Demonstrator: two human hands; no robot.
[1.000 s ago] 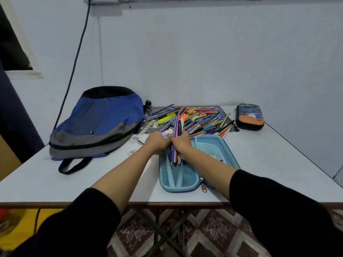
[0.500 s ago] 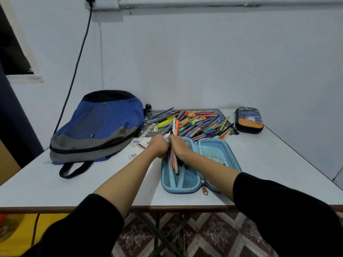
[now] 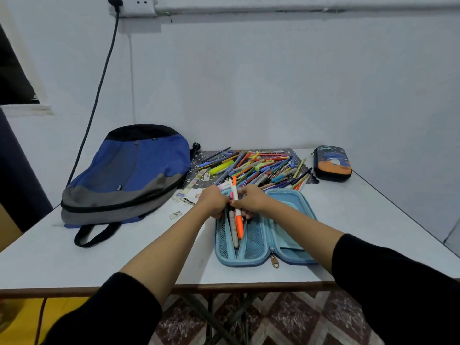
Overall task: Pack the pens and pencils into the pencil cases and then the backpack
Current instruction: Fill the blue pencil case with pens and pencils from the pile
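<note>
Pens [image 3: 238, 221] at the open blue pencil case [image 3: 286, 215] on the bench [image 3: 361, 220]
The right hand [image 3: 251, 199] pinches pens slanting into its mesh pocket [image 3: 252, 241]; the left hand [image 3: 214, 199] curls beside them, and I cannot tell its grip.

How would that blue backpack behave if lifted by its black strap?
The backpack would probably sag and fold: it lies slumped and fairly flat, so it looks soft and mostly empty. Likely light for its size. The strap looks limp too.

blue-grey backpack [image 3: 129, 175], light-blue pencil case [image 3: 286, 220]
</note>
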